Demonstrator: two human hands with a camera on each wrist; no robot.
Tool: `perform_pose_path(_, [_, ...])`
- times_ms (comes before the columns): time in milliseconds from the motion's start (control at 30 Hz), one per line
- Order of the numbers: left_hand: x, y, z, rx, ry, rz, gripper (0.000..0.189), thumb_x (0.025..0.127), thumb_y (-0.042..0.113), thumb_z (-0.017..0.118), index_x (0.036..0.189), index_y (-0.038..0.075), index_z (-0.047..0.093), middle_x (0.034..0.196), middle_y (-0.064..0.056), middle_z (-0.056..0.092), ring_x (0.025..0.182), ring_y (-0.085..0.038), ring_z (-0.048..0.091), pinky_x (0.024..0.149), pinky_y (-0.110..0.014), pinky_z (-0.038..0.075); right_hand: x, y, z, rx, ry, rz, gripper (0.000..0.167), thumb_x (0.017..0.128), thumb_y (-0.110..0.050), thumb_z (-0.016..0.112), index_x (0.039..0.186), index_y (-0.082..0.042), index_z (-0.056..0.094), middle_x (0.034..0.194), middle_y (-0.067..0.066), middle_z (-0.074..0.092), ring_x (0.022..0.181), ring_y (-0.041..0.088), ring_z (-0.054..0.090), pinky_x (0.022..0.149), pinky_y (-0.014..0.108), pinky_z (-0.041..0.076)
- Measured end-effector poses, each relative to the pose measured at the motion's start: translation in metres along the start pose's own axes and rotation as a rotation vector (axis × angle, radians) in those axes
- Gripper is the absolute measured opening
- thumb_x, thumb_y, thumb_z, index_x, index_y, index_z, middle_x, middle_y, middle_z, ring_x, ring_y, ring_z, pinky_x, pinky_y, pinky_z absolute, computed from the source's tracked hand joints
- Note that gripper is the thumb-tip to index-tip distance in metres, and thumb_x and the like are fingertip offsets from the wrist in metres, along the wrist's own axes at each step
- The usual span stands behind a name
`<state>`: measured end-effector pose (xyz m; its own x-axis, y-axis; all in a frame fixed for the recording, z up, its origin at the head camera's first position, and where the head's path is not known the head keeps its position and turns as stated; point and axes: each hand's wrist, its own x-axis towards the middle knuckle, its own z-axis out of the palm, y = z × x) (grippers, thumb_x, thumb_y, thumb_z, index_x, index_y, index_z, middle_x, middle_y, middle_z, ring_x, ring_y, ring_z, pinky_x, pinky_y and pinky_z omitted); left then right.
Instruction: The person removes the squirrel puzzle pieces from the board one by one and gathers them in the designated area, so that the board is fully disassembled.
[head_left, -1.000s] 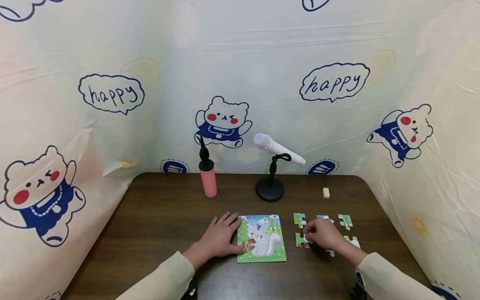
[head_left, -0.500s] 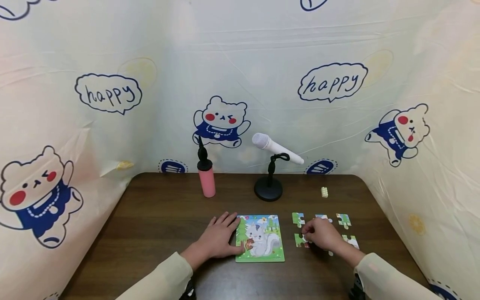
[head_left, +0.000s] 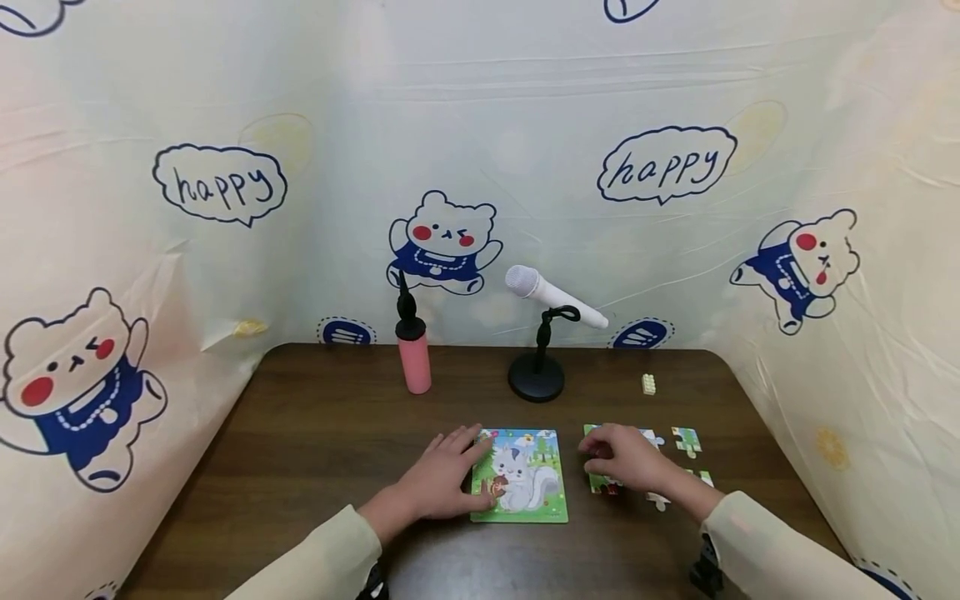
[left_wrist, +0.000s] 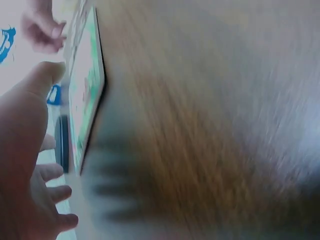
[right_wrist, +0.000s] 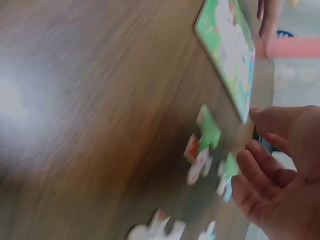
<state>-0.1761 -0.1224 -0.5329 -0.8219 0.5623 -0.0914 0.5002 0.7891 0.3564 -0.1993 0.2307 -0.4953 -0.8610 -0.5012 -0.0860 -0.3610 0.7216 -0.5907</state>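
**Squirrel board (head_left: pixel 528 500) and six jigsaw pieces (head_left: pixel 686 440) on a brown table (head_left: pixel 337 442)**

Near: two pale cloth sleeves (head_left: pixel 315 554), one per arm. Left hand (head_left: pixel 435 479) at the board's left edge, fingers straight and spread, grasping nothing; thumb reaches over the printed face, contact hard to tell. Board thin, flat, nearly square: green ground, white squirrel, brown nut.

Right hand (head_left: pixel 633 458) over the pieces, right of the board. Fingers loosely bent, thumb apart from them, nothing seen in the grasp. Pieces: six counted, two rows of three, knobbed and notched, printed green, white and blue; several partly covered by the hand.

Table wood-grained, sheen at the near side, far corners rounded.

Beyond: one small cream block (head_left: pixel 648 384), studded. One pink cylinder (head_left: pixel 417 367), upright, black collar, tapered black top. One white microphone (head_left: pixel 562 298), mesh head, tilted on one black stand (head_left: pixel 537 382) with a round base.

Farthest: creased backdrop (head_left: pixel 547 125). Two cloud-shaped bubbles (head_left: pixel 221 185), each lettered "happy". Three whole bears (head_left: pixel 450 221), blue clothes, red cheeks.
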Motion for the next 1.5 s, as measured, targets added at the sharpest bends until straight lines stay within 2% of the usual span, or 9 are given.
perform_pose_path(267, [-0.011,0.021,0.007,-0.074,-0.108,0.195,0.076,0.092,0.069,0.06,0.158,0.034,0.042,0.17,-0.005,0.026,0.157,-0.037,0.019,0.12,-0.068,0.02,0.018,-0.029,0.018,0.023,-0.075,-0.073,0.026,0.091,-0.017,0.079,0.114,-0.008,0.074,0.108,0.004,0.071,0.095,0.019,0.065,0.083,0.038,0.056])
perform_pose_path(400, [-0.015,0.025,0.007,-0.076,-0.13,0.256,0.07,0.093,0.069,0.058,0.155,0.039,0.046,0.17,-0.003,0.027,0.158,-0.038,0.017,0.117,-0.072,0.019,0.024,-0.04,0.029,0.001,-0.092,-0.125,0.029,0.089,-0.016,0.081,0.115,-0.007,0.074,0.108,0.006,0.072,0.093,0.022,0.065,0.082,0.036,0.055])
perform_pose_path(533, [-0.017,0.026,0.007,-0.084,-0.152,0.254,0.065,0.094,0.069,0.058,0.152,0.041,0.049,0.17,-0.002,0.028,0.158,-0.039,0.016,0.115,-0.075,0.018,0.027,-0.047,0.039,-0.014,-0.101,-0.152,0.031,0.086,-0.017,0.083,0.114,-0.006,0.075,0.108,0.005,0.073,0.093,0.021,0.066,0.08,0.032,0.053])
perform_pose_path(733, [-0.018,0.024,0.008,-0.088,-0.164,0.242,0.063,0.094,0.068,0.058,0.152,0.043,0.048,0.169,-0.001,0.028,0.157,-0.039,0.017,0.113,-0.077,0.02,0.03,-0.047,0.049,-0.028,-0.117,-0.134,0.032,0.084,-0.018,0.085,0.113,-0.009,0.075,0.107,0.002,0.073,0.094,0.018,0.066,0.08,0.032,0.053])
perform_pose_path(1000, [-0.019,0.025,0.007,-0.053,-0.156,0.257,0.061,0.096,0.061,0.06,0.153,0.042,0.047,0.17,-0.003,0.027,0.157,-0.041,0.018,0.112,-0.077,0.022,0.03,-0.052,0.048,-0.013,-0.138,-0.103,0.031,0.084,-0.016,0.084,0.113,-0.01,0.075,0.101,0.001,0.072,0.085,0.014,0.064,0.073,0.028,0.052])
perform_pose_path(1300, [-0.019,0.027,0.005,-0.046,-0.164,0.232,0.06,0.097,0.059,0.061,0.153,0.042,0.046,0.17,-0.002,0.026,0.157,-0.04,0.018,0.113,-0.077,0.021,0.029,-0.056,0.049,-0.013,-0.158,-0.085,0.026,0.084,-0.013,0.083,0.108,-0.01,0.075,0.095,-0.001,0.07,0.085,0.014,0.062,0.076,0.03,0.051])
perform_pose_path(1500, [-0.02,0.028,0.006,-0.035,-0.162,0.24,0.06,0.097,0.059,0.06,0.153,0.042,0.046,0.17,-0.003,0.027,0.157,-0.04,0.019,0.112,-0.077,0.023,0.03,-0.056,0.05,-0.01,-0.159,-0.075,0.025,0.083,-0.012,0.084,0.106,-0.01,0.075,0.094,-0.001,0.069,0.085,0.016,0.061,0.076,0.031,0.051])
